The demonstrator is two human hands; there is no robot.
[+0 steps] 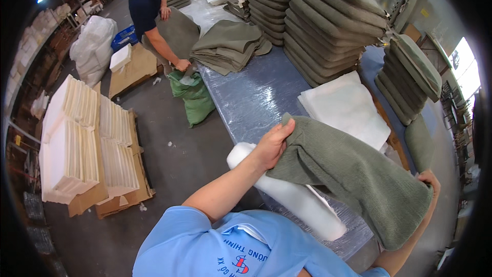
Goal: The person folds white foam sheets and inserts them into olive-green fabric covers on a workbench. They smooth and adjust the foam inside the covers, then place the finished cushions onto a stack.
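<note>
Stacks of white foam pads (77, 143) are seen on the floor at the far left. The left hand (270, 146) is closed, its fingers (285, 129) clamped on one corner of a green cushion cover (353, 179), which is held above the near edge of the desk (251, 97). A white foam insert (292, 195) sticks out beneath it. The right hand (429, 180) grips the cover's far end, fingers curled shut on it.

Green cushion cover (353, 174) over white foam (297, 200)
</note>
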